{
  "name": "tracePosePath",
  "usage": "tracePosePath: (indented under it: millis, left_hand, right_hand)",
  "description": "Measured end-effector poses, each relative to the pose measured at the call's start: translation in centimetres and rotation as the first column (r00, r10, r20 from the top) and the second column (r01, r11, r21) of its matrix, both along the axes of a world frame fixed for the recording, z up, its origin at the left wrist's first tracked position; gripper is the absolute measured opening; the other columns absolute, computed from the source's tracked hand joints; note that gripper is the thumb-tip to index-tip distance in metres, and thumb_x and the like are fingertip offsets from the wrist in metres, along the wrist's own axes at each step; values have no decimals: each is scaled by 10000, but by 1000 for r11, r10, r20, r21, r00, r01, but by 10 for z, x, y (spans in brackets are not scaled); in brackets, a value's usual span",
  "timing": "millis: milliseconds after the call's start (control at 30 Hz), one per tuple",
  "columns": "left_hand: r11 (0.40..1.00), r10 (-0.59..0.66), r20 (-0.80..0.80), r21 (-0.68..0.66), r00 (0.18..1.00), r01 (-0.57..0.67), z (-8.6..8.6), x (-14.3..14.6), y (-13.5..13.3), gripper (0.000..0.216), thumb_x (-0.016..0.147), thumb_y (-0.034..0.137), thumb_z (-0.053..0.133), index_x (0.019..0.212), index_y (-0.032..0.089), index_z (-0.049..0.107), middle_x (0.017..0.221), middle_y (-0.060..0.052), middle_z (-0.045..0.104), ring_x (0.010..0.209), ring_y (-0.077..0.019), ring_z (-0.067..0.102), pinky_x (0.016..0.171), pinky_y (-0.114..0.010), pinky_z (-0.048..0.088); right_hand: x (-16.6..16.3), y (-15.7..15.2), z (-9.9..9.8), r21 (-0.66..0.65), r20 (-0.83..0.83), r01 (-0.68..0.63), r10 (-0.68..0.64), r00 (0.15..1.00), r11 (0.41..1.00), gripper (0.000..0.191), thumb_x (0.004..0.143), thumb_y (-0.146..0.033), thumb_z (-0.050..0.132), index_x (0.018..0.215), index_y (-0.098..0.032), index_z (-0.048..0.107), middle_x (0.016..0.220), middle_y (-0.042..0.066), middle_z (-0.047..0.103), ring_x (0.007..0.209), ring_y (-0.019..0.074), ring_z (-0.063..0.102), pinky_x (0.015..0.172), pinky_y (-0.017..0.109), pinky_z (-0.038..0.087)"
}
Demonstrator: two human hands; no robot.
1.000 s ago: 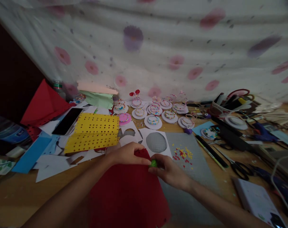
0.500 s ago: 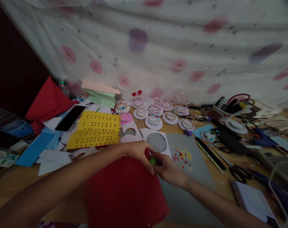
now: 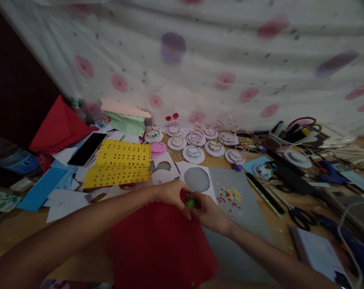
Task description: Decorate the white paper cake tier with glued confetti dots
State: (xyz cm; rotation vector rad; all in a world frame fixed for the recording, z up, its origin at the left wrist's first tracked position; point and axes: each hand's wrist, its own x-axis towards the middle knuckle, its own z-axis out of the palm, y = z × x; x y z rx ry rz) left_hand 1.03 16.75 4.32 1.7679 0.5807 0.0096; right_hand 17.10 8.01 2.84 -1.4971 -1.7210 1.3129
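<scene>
A large red paper sheet [image 3: 164,245] hangs toward me over the near table edge. My left hand [image 3: 173,193] is closed on its upper edge, thumb and fingers pinching it. My right hand [image 3: 211,213] wraps around a small green paper punch [image 3: 189,203] at the sheet's upper right corner. Fingers cover most of the punch, so its jaw is hidden. Just right of the hands, tiny red and yellow paper confetti [image 3: 230,195] lies scattered on a grey mat [image 3: 245,237]. A yellow sheet [image 3: 118,162] full of punched holes rests to the left.
Several white paper discs with beaded rings [image 3: 194,153] stand along the back. Scissors [image 3: 300,216], a pen cup [image 3: 280,140] and a white box [image 3: 318,253] crowd the right. A phone [image 3: 88,149], paper scraps [image 3: 67,200] and a bottle [image 3: 13,156] sit at left.
Both hands have shifted slightly left with the punch at the sheet's corner. The red sheet's lower right part has swung a little to the right; the view has moved slightly.
</scene>
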Motion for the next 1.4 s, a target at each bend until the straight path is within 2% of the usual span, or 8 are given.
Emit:
tracePosePath:
  millis: [267,400,533,667,900,1000,1200,1400]
  left_hand:
    - [995,60,2,-78,998,-60,-16,0,0,491,493,395,879,916,178,759,809,4,722,749,-179,622,687,-256,446]
    - [996,64,-47,-56,997,-67,-9,0,4,513,493,398,880,945,193,753,840,1,726,818,-202,634,704,-259,440]
    - [997,68,-135,-25,988,-72,4,-7,9,629,479,346,890,1072,233,712,980,-21,723,916,-225,637,746,-266,451]
    - [996,55,-139,-58,989,-63,10,-19,13,441,571,308,830,993,234,726,931,-5,731,869,-197,653,742,-256,469]
    - [987,130,-159,-68,979,-142,11,-31,9,354,600,233,778,951,231,732,933,-5,729,858,-191,654,712,-241,470]
    - [981,175,-184,-52,967,-188,12,-33,6,323,601,207,759,922,223,736,902,-1,729,845,-192,654,682,-231,459]
    - [961,245,-212,-74,946,-266,0,-38,-2,325,593,261,764,907,181,727,915,-40,737,859,-218,659,708,-264,470]
    - [936,301,-196,-124,933,-328,-15,-47,-8,349,629,279,747,964,189,710,937,-44,731,849,-208,664,695,-260,477]
  right_hand:
    - [0,7,-13,-28,10,8,-8,1000,1000,122,694,-156,560,804,-130,606,692,19,577,642,153,490,554,253,344]
    - [5,10,-5,-65,-47,-55,52,998,996,97,728,-214,592,788,-143,615,675,-1,573,630,140,485,558,245,354]
    - [14,10,5,-109,-118,-131,118,986,985,205,755,-329,647,842,-144,645,677,-9,577,616,128,484,554,239,366]
    - [28,10,6,-147,-185,-146,117,976,978,300,776,-417,659,908,-147,655,793,22,645,700,147,559,645,261,434]
    - [76,7,3,-384,-442,65,-246,862,921,343,701,-378,748,957,-170,654,941,55,672,834,162,627,791,297,485]
    - [98,9,2,-456,-471,113,-347,811,883,296,671,-303,734,926,-171,665,912,55,677,799,156,634,732,267,497]
    - [119,17,-5,-467,-399,223,-429,810,856,216,768,-387,606,806,-183,662,732,17,646,554,103,558,490,209,429]
    - [120,20,-9,-411,-292,278,-414,862,868,251,712,-350,627,879,-172,684,769,17,685,402,58,401,354,202,244]
